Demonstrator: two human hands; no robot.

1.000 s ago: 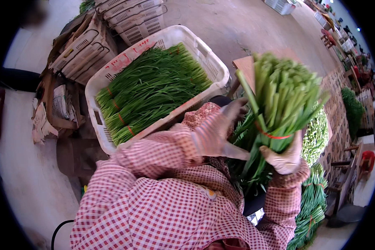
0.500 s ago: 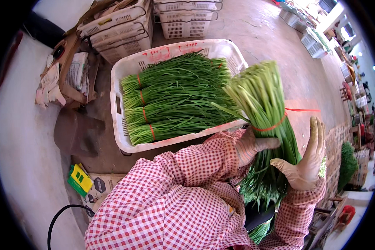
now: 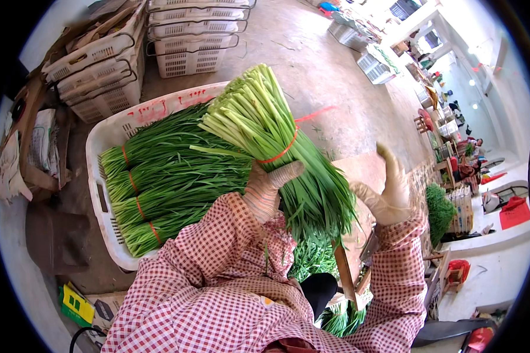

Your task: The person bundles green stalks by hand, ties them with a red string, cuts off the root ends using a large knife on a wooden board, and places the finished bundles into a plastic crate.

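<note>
A thick bunch of green chives [image 3: 312, 170] is gripped in my left hand [image 3: 271, 185], its pale cut stems tilted up and to the left. An orange-red tie [image 3: 281, 152] circles the bunch below the stem ends, one loose tail sticking out to the right. My gloved right hand [image 3: 386, 191] is raised just right of the leaves, thumb and fingers apart, apart from the bunch and holding nothing. Left of the held bunch stands a white plastic crate [image 3: 95, 176], where several tied chive bunches [image 3: 176, 170] lie side by side. The held bunch covers the crate's right part.
Stacked white crates [image 3: 191, 41] stand behind, with another stack [image 3: 100, 88] at the far left. A brown stool [image 3: 56, 238] is by the left wall. Loose greens [image 3: 315, 259] lie near my lap beside a wooden frame [image 3: 345, 273]. Farther right is a green heap [image 3: 439, 209].
My left hand has swung the chive bunch leftward in view, nearer the crate. My right hand has come away from the leaves. The whole view has also shifted.
</note>
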